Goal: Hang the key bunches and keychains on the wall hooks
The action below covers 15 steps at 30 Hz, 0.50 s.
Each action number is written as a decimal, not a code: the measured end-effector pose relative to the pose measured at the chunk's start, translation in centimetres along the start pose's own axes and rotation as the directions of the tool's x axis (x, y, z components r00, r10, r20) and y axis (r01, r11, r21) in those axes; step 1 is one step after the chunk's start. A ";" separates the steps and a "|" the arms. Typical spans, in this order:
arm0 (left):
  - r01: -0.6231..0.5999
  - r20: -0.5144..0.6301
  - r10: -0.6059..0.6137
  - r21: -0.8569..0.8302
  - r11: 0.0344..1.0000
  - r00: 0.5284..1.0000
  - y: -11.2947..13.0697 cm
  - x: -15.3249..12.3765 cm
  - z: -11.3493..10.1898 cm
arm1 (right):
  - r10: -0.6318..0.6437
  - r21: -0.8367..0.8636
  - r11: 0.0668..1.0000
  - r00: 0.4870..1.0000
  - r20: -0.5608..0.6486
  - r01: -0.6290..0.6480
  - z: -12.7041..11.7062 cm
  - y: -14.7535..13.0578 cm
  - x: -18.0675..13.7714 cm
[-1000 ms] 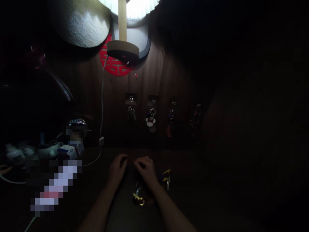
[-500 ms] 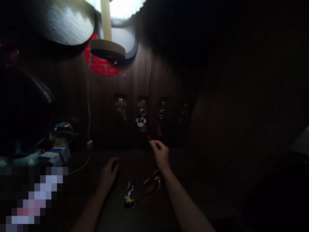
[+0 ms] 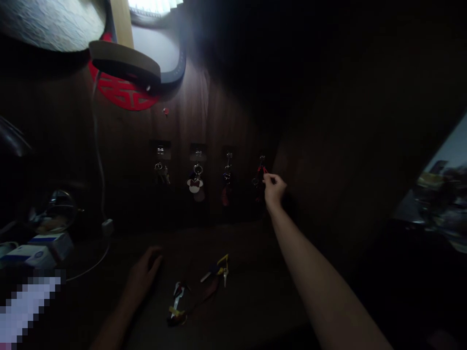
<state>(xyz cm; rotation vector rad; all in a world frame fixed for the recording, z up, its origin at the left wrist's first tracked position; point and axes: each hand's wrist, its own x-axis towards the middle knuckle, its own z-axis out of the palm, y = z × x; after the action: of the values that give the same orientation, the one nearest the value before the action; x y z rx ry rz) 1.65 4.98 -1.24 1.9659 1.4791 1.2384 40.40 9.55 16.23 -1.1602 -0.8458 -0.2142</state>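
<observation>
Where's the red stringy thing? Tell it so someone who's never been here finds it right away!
Start at the dark wooden wall and find its row of four hooks. Go to the hook farthest right: just below it, pinched by the right hand, is the thin red cord. No hand touches what hangs on the other three hooks.

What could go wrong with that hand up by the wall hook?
The red cord at the right hand's fingertips could slip loose. A nudge might knock down the metal ring hanging beside it. And with that corner so dim, the rightmost hook may be easy to misjudge.
</observation>
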 end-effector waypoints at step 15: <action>0.025 0.059 -0.026 0.002 1.000 0.998 0.4 0.1 0.0 | 0.014 -0.299 0.954 0.986 0.165 0.037 0.8 2.9 1.5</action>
<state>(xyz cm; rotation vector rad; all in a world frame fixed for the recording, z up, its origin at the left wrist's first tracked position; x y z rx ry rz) 1.88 4.93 -0.89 1.9613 1.4722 1.1588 42.69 11.84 15.31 -1.4750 -0.9903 -0.2657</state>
